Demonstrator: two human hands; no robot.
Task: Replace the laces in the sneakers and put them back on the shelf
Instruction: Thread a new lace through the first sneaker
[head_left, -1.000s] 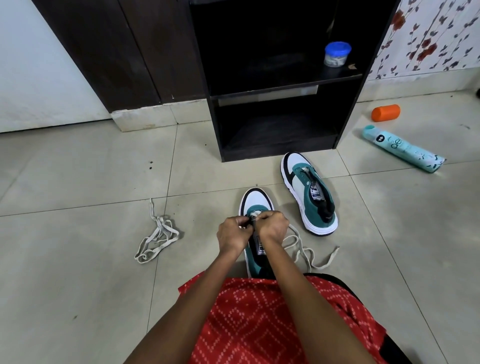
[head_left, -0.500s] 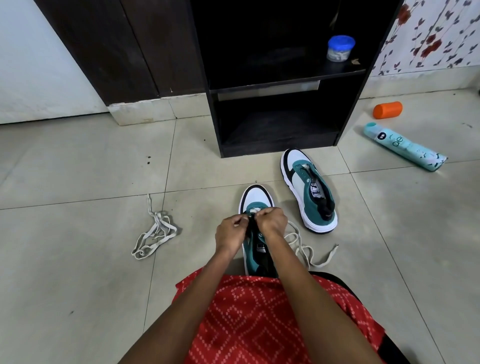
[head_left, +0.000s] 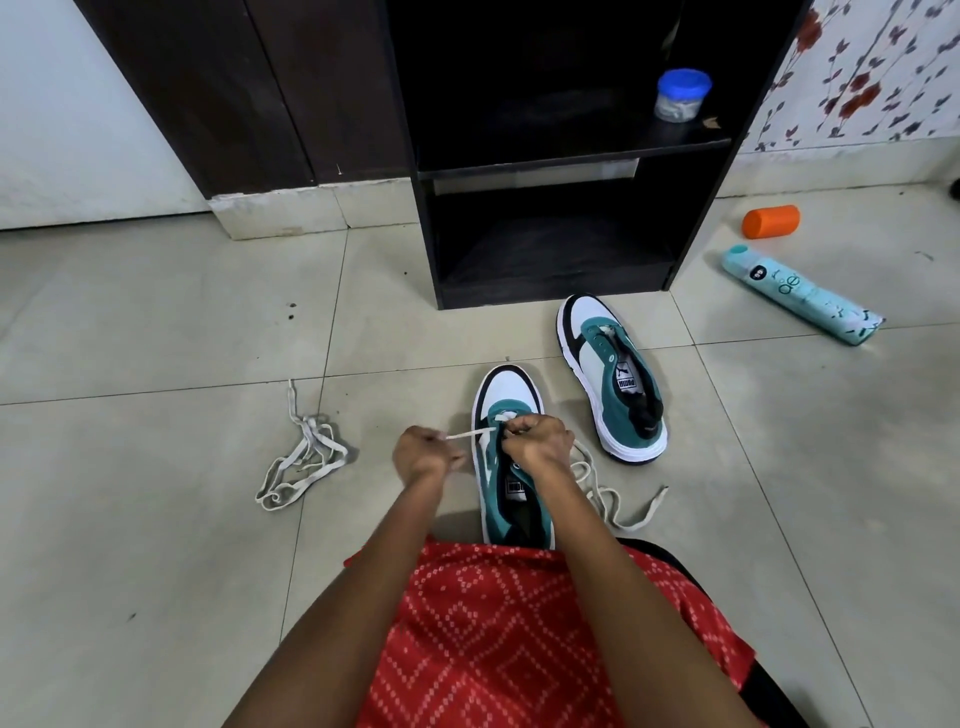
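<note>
Near sneaker (head_left: 511, 467) sits mid-floor before the shelf (head_left: 566, 161). Your left hand (head_left: 423, 457) has drawn its pinched lace (head_left: 470, 434) end leftward, taut, since a moment ago; right hand (head_left: 537, 441) grips at the eyelets. Lacing has barely started.

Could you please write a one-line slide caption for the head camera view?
Left hand pulls a white lace through the near teal sneaker steadied by the right hand; second sneaker waits unlaced.

head view looks down, near floor (head_left: 156, 519).
</note>
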